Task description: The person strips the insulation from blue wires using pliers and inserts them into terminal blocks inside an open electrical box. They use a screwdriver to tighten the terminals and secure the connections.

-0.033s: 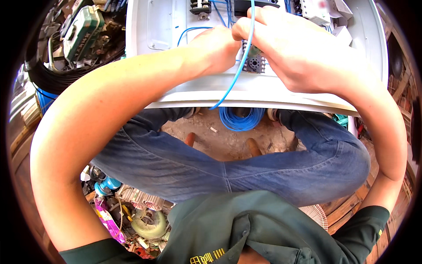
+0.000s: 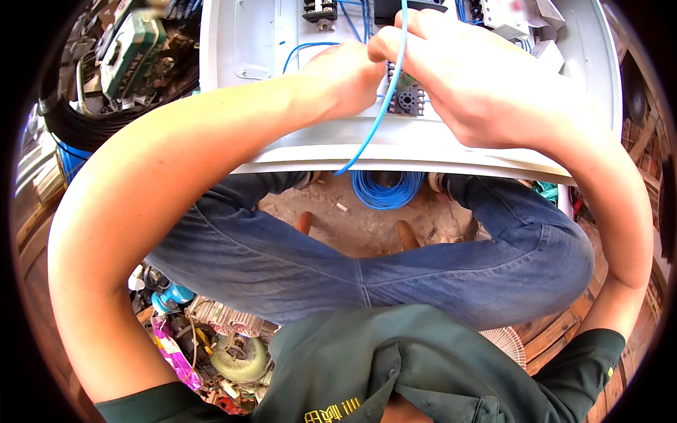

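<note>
Both my hands meet over an open light grey metal enclosure (image 2: 261,158). My left hand (image 2: 345,81) is closed, and a thin blue wire (image 2: 307,46) curves up to its fingers. Against it, my right hand (image 2: 465,77) is closed in a pinch, thumb and finger touching the left fingertips; what lies between them is hidden. A longer blue wire (image 2: 384,116) passes in front of the right fingers and hangs over the enclosure's near edge. Just below the hands sits a black relay socket (image 2: 407,102), with a black terminal part (image 2: 321,10) beyond the left hand.
On the floor past the near edge lies a coil of blue wire (image 2: 388,194), between my feet. A green case (image 2: 132,56) and a black cable coil (image 2: 92,130) crowd the left. White boxed parts (image 2: 508,20) stand inside the enclosure at right. Assorted clutter surrounds a pale green round part (image 2: 240,358).
</note>
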Tool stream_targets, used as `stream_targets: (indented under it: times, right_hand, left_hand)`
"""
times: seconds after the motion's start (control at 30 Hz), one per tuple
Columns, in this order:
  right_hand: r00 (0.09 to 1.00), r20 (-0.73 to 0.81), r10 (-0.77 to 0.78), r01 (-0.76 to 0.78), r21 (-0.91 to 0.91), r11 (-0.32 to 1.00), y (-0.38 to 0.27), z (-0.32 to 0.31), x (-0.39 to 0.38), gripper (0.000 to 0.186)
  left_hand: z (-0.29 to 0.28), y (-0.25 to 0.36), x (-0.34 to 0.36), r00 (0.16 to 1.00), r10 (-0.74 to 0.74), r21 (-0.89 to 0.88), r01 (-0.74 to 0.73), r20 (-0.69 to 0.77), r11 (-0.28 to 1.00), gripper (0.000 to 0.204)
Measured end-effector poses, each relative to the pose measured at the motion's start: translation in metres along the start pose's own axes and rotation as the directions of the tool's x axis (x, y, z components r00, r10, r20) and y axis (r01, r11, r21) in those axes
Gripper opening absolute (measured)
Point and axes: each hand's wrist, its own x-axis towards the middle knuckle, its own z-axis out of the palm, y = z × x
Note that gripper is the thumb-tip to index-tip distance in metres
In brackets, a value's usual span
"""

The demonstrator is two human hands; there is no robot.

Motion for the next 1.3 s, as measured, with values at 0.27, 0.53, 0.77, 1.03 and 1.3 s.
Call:
stream_targets:
  times: [0.27,0.53,0.77,1.03,1.3]
  right_hand:
    - [0.957,0.288,0.024,-0.076,0.171,0.982,0.007,-0.03,0.012,0.024]
    - [0.974,0.203,0.103,-0.14,0.182,0.973,0.007,-0.011,0.011,0.023]
    - [0.942,0.279,0.186,-0.237,0.164,0.958,-0.014,-0.036,0.019,0.022]
    - [0.992,0.1,0.08,-0.101,0.228,0.968,0.002,-0.013,0.008,0.019]
    - [0.999,0.038,-0.006,0.004,0.043,0.999,0.003,-0.008,-0.001,0.031]
  left_hand:
    - [-0.007,0.006,-0.002,0.999,0.045,0.061,-0.047,0.028,0.997,0.021]
    - [0.01,-0.011,0.007,0.993,0.109,0.017,-0.108,-0.042,0.994,0.022]
    - [0.016,-0.019,0.003,0.964,0.231,-0.055,-0.24,-0.135,0.969,0.026]
    - [0.001,0.001,0.003,1.0,-0.004,-0.163,0.009,0.028,0.987,0.036]
    - [0.006,0.0,0.003,1.0,-0.001,-0.035,0.002,0.017,0.999,0.024]
